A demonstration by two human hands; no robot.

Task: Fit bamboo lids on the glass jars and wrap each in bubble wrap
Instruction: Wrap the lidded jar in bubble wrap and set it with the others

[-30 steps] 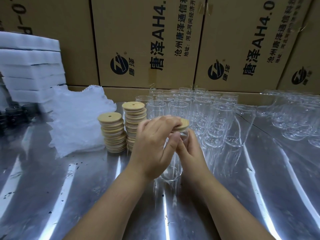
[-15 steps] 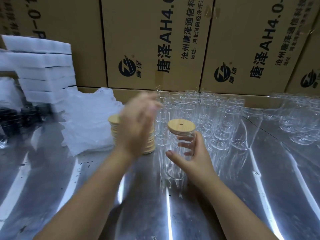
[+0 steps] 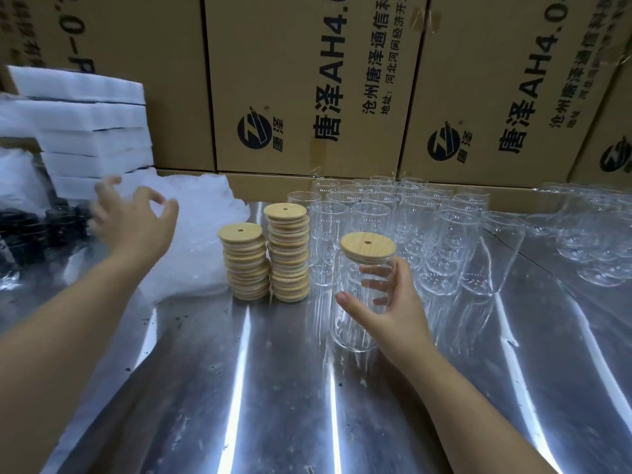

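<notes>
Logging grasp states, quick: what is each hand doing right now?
Left hand: open, holding nothing, near the bubble wrap.
Right hand: holding the lidded glass jar.

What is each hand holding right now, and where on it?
Right hand grips the clear glass jar with the round bamboo lid around its mid-body; left hand holds nothing.

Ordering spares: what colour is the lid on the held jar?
Pale tan lid, faint wood grain, one small hole; head view shows it best.
</notes>
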